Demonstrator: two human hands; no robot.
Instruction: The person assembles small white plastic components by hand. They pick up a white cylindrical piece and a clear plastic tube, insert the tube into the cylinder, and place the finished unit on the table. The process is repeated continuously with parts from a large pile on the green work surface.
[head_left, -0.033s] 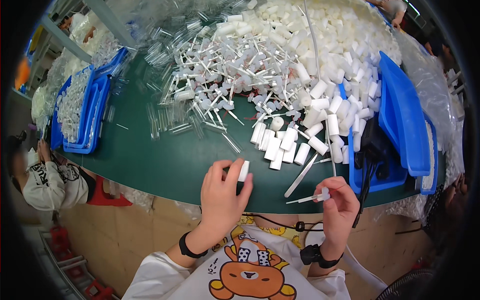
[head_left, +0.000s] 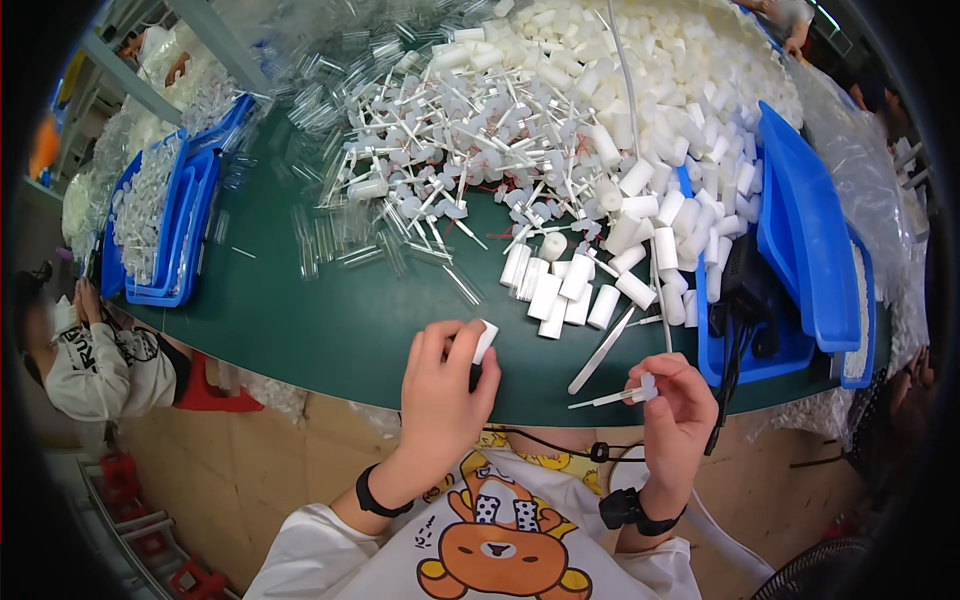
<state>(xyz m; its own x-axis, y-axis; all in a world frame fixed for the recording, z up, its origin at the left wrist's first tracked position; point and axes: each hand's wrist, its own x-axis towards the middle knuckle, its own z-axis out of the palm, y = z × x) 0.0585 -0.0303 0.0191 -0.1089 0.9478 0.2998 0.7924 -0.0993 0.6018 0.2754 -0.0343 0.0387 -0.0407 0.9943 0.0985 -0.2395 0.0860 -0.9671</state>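
Near the table's front edge, my left hand (head_left: 447,375) pinches a short white cylinder (head_left: 485,341) between thumb and fingers. The cylinder leans to the right at the fingertips. Opposite it, my right hand (head_left: 677,405) holds a thin white stick with a translucent, frosted end piece (head_left: 648,388). The stick's narrow tip (head_left: 585,404) points left, toward my left hand. Metal tweezers (head_left: 600,352) lie between the hands, beyond the stick. Several loose white cylinders (head_left: 546,297) stand and lie just past the tweezers.
A heap of similar sticks (head_left: 430,150) covers the middle of the green table (head_left: 270,330). Clear tubes (head_left: 345,240) lie to its left, and white cylinders (head_left: 650,80) pile up behind. Blue trays (head_left: 815,250) stand right, another blue tray (head_left: 190,240) left. A person (head_left: 95,350) sits at far left.
The white cylinder in my left hand has tipped further to the right. My right hand and the stick have barely shifted.
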